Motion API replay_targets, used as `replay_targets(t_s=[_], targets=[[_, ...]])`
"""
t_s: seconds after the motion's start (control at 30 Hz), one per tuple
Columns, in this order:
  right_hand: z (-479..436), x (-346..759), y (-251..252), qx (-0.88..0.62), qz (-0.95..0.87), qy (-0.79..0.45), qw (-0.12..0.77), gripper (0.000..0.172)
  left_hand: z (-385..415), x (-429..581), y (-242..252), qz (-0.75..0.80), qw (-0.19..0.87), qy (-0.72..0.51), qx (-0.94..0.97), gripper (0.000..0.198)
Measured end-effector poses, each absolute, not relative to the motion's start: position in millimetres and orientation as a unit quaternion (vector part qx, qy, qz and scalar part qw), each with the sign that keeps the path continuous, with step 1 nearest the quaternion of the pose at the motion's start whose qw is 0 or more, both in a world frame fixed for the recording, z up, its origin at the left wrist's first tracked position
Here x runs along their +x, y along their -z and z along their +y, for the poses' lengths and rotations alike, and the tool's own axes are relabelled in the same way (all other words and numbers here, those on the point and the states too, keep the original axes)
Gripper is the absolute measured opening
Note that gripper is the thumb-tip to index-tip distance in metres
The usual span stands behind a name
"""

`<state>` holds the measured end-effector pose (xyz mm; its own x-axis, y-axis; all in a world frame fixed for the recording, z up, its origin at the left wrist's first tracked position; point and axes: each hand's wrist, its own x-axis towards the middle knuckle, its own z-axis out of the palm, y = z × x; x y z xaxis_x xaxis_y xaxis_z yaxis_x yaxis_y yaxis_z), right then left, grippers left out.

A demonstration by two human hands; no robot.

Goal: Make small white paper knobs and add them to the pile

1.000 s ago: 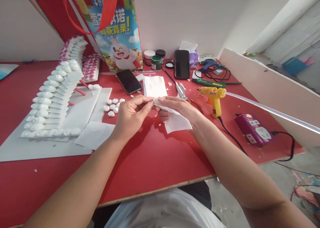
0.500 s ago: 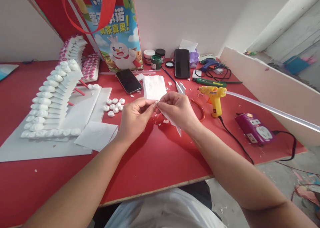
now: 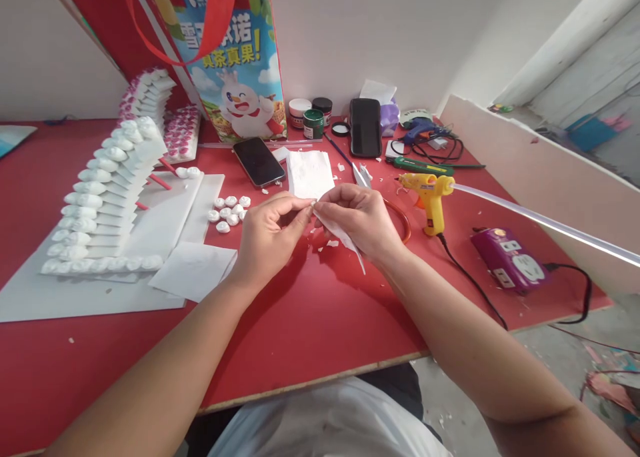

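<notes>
Over the middle of the red table, my left hand and my right hand meet fingertip to fingertip. Both are closed in a pinch on a strip of white paper, whose loose tail hangs below my right fingers. Its rolled end between the fingertips is mostly covered. Several small white paper rosettes lie left of my left hand. Just beyond my hands is a stack of white paper sheets. Scissors with orange-red handles lie partly behind my right hand.
A stepped white model edged with rosettes stands left on a white board. To the right are a yellow glue gun with a long glue stick and a purple power socket. Two phones, paint jars and a bag stand behind.
The paper strip's tail has swung slightly, its end now pointing a little further right and looking narrower. Both hands keep nearly the same pinch and place.
</notes>
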<state>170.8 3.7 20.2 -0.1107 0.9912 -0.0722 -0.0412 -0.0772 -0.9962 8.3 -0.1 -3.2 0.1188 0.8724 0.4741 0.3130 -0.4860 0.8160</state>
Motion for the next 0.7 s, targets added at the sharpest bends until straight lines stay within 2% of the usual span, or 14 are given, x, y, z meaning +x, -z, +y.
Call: replay_targets(t_s=[0.17,0.33,0.6,0.7], targets=[[2,169,-17,-0.501,-0.542,-0.481,0.473,0.011,0,10,5,0.422,0.221,-0.506,0.719,0.012],[2,166,-18,-0.525,-0.462,-0.561,0.443,0.013,1,10,10,0.427,0.133,-0.502,0.74,0.015],[1,164,-11,-0.521,-0.516,-0.484,0.478,0.016,7,8,15,0.399,-0.029,-0.444,0.802,0.022],[0,166,-11,-0.513,-0.512,-0.49,0.485,0.017,8,6,13,0.374,-0.015,-0.448,0.812,0.024]])
